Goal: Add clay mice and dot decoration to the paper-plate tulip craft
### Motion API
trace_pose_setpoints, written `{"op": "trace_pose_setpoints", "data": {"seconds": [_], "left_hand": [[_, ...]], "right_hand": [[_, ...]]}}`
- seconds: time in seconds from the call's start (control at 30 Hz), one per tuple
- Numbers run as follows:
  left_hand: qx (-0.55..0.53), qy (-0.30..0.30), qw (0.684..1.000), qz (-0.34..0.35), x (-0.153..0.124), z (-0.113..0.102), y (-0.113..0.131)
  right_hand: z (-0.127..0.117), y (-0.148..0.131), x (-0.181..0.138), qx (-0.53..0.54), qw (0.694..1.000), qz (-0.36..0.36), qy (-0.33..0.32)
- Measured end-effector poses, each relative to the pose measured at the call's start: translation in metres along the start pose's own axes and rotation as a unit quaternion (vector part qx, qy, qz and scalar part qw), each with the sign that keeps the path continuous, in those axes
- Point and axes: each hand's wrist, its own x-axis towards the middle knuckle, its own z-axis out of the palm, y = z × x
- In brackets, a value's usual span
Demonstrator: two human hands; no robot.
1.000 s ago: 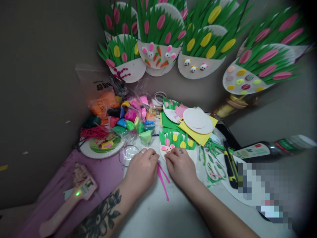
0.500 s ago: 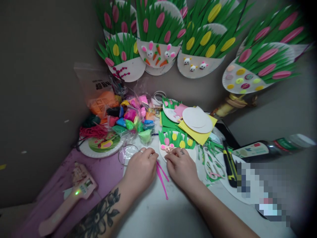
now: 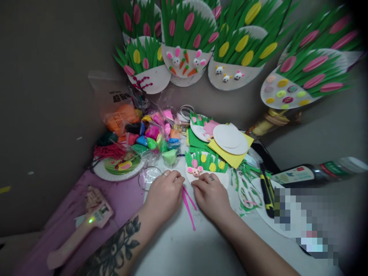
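Tabletop (image 3: 178,249) lower ctr of frame. L hand (image 3: 165,193) & R hand (image 3: 212,195) mid-frame, slightly apart, fingers bunched; can't tell if clamped on anything. Decorated plate (image 3: 222,179) ctr, partly behind R fingers. Pink sticks (image 3: 188,211) lower ctr, just below L fingers, btwn hands.

Slim magenta sticks (image 3: 188,210) splay at lower centre; above them, slightly right, a white paper plate (image 3: 222,180) bears green grass (image 3: 208,160) and a pink, big-eared face (image 3: 195,171).
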Motion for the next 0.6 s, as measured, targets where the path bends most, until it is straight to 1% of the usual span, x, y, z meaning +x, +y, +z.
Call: {"op": "trace_pose_setpoints", "data": {"seconds": [0.17,0.47,0.6], "left_hand": [[-0.003,0.003,1.0,-0.003,-0.0004,0.0012,-0.0008],[0.001,0.005,1.0,0.003,-0.0005,-0.0001,-0.0008],[-0.004,-0.002,1.0,-0.003,-0.0004,-0.0009,-0.0013]], "right_hand": [[0.001,0.005,-0.0021,0.026,0.999,-0.003,0.039],[0.0009,0.0014,-0.0022,0.015,1.0,-0.012,0.019],[0.0009,0.0028,-0.0024,0.017,0.999,-0.015,0.029]]}}
